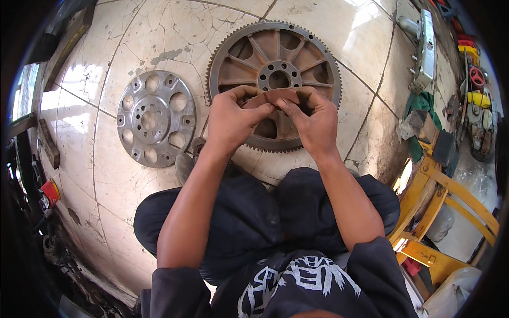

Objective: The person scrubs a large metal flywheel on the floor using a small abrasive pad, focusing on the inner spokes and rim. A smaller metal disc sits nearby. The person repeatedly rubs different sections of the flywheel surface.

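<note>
Both hands are raised in front of me, over the near half of a large toothed flywheel [278, 67] lying on the tiles. Between them is a small reddish-brown piece of sandpaper [277, 96], bent in an arc. My left hand [230, 119] pinches its left end with thumb and fingers. At the other end, my right hand [319, 121] is closed on it, thumb pressed to the near face. Rust-brown spokes and a holed hub show on the flywheel. To its left a flat grey metal disc [161, 108] with round holes rests on the floor, touched by neither hand.
My bent knees [233, 212] are just below the flywheel. A yellow wooden chair [432, 259] stands at the right. Beyond it are a green cloth [424, 108], a long metal part [426, 53] and assorted tools. A red-and-yellow item [50, 193] lies by the left edge. The tiles are cracked.
</note>
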The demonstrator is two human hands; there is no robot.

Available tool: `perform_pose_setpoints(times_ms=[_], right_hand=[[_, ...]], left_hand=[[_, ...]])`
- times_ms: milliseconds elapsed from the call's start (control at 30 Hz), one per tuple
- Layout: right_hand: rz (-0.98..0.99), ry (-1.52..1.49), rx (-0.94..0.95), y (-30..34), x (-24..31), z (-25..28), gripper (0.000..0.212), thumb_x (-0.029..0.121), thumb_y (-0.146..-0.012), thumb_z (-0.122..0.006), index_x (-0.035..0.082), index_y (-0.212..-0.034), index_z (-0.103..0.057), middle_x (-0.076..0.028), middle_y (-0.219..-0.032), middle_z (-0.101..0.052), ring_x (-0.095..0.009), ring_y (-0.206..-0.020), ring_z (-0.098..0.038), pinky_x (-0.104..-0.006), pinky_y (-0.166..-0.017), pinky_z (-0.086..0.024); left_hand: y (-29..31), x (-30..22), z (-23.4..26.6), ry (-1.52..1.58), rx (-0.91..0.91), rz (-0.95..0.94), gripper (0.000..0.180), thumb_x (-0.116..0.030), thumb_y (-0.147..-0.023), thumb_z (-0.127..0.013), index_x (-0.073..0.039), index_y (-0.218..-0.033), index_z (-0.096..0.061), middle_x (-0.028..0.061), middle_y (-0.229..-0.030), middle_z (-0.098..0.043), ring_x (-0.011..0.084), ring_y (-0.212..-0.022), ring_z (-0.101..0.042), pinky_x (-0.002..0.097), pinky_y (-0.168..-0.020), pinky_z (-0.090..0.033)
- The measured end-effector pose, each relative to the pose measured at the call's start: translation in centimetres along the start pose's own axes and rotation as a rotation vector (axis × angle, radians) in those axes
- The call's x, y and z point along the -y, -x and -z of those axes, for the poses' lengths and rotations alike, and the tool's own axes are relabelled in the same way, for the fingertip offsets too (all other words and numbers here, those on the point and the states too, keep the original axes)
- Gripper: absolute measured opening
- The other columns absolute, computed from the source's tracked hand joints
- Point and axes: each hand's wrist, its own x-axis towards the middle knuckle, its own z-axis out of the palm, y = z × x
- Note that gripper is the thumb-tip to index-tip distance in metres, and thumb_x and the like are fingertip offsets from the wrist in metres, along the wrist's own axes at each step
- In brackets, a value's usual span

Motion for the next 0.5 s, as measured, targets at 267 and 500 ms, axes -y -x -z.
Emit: perform_pose_setpoints(times_ms=[267,500], right_hand=[[-0.032,0.008,-0.060,-0.7,-0.2,0.7,0.023,0.013,-0.092,-0.085,-0.002,-0.109,-0.078,-0.009,-0.095,-0.082,-0.011,-0.086,-0.074,-0.0293,-0.082,-0.057],[-0.023,-0.030,-0.130,-0.8,-1.1,0.4,0.021,0.011,-0.091,-0.085,0.000,-0.108,-0.079,-0.010,-0.096,-0.082,-0.012,-0.085,-0.075,-0.0284,-0.081,-0.057]], left_hand=[[0.0,-0.1,-0.9,-0.032,-0.062,-0.073,0.029,-0.024,-0.088,-0.085,-0.003,-0.107,-0.083,0.0085,-0.088,-0.082,0.0120,-0.078,-0.074,0.0311,-0.076,-0.057],[-0.1,-0.1,-1.0,0.083,-0.008,-0.023,0.028,-0.019,-0.092,-0.083,0.001,-0.112,-0.081,0.0093,-0.089,-0.083,0.0102,-0.083,-0.077,0.0271,-0.075,-0.057]])
